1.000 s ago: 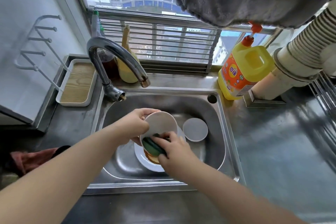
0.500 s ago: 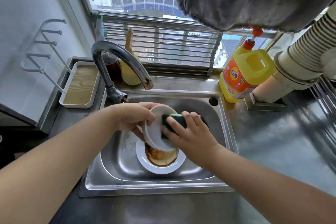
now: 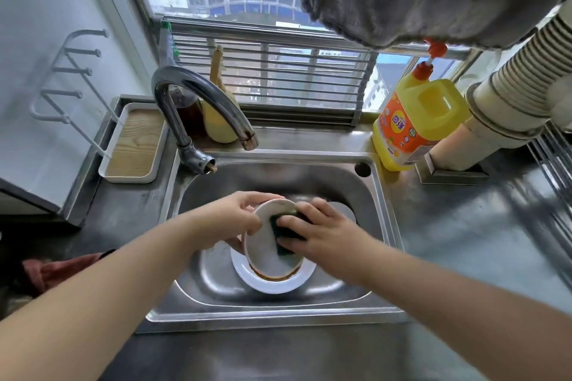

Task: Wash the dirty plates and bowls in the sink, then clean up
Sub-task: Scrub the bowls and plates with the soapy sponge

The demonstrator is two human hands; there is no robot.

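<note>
The left hand [image 3: 230,219] is gripping the bowl [image 3: 272,244] by its rim — stiff, breakable, probably slippery — while the right hand [image 3: 322,235] is pressing the sponge [image 3: 283,233] inside.

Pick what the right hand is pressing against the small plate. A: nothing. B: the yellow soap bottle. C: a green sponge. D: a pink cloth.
C: the right hand lies over a green sponge, which sits against the face of the small plate that the left hand holds tilted above the sink.
</note>
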